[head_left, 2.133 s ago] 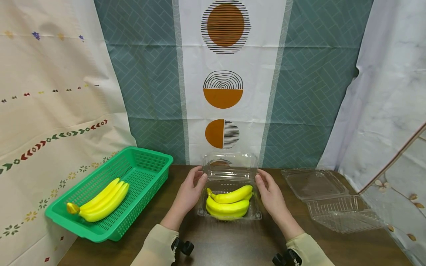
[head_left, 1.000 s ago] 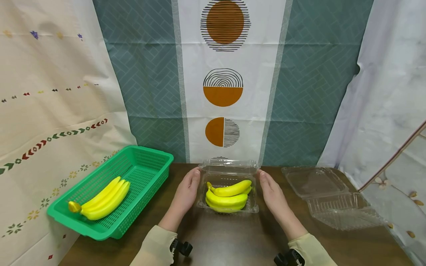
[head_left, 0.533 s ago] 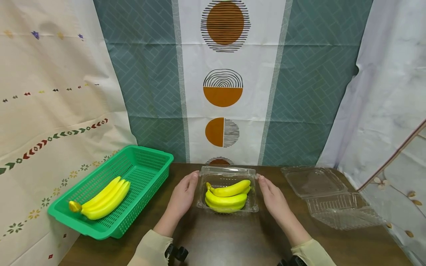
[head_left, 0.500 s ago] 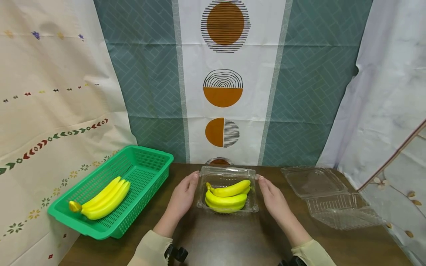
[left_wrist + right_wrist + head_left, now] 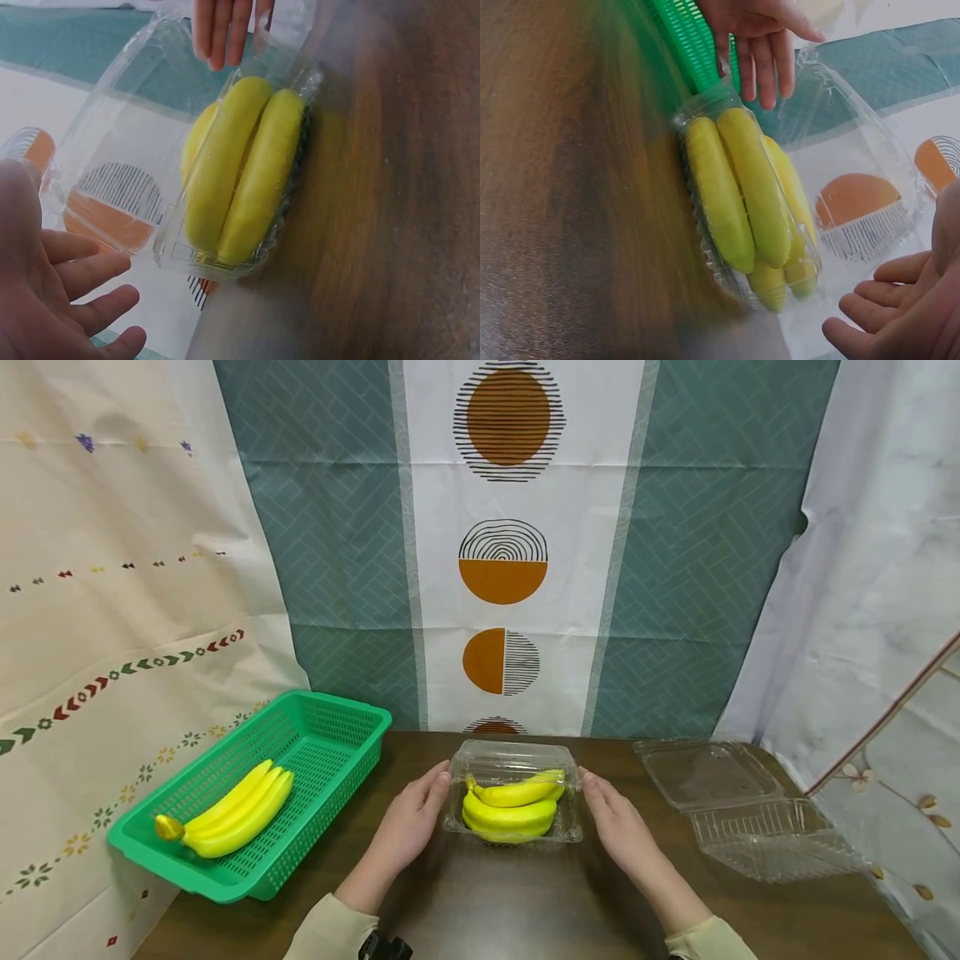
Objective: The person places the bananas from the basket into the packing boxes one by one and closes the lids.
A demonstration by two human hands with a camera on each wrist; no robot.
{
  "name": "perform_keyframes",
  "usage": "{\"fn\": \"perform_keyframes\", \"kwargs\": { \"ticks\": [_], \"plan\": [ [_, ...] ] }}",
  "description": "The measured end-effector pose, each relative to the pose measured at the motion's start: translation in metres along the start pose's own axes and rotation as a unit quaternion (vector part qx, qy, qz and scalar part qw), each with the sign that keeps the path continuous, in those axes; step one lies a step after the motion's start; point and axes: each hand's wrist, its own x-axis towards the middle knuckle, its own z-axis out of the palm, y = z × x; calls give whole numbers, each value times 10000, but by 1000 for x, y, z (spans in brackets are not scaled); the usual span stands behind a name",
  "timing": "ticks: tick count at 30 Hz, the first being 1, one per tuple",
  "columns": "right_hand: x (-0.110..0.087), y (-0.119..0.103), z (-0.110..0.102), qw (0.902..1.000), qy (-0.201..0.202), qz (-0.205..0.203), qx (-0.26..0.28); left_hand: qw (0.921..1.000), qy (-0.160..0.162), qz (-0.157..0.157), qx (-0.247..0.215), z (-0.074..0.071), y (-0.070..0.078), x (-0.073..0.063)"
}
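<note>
A clear plastic clamshell container (image 5: 567,827) stands on the table before me, with a bunch of yellow bananas (image 5: 510,820) inside. Its hinged lid (image 5: 491,752) leans forward over the bananas, and the wrist views show a wide gap between lid and base. On the left side, my left hand (image 5: 411,817) is at the lid's edge, its fingers (image 5: 97,277) spread and loosely extended in the left wrist view. My right hand (image 5: 617,817) mirrors it at the right edge, with relaxed fingers (image 5: 877,300) in the right wrist view. Neither hand curls round the container.
At the left stands a green perforated basket (image 5: 330,706) holding another bunch of bananas (image 5: 232,818). A second clear clamshell (image 5: 772,827) lies open at the right of the brown table (image 5: 510,910). Patterned cloths (image 5: 337,543) hang behind and at both sides.
The container's lid has swung from upright toward me, down over the bananas. Both hands have moved with its edges, and their fingers have straightened. The basket and the second clamshell have stayed put.
</note>
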Motion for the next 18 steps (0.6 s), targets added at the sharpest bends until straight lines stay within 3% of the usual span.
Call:
{"fn": "perform_keyframes", "kwargs": {
  "ticks": [9, 18],
  "plan": [
    [-2, 4, 4, 9998, -140, -134, -24, 9997, -189, -60, 133, 4, 1, -7],
    [0, 11, 8, 9993, -321, -5, -213, 9992, -336, -88, 179, 11, -5, -7]
  ]
}}
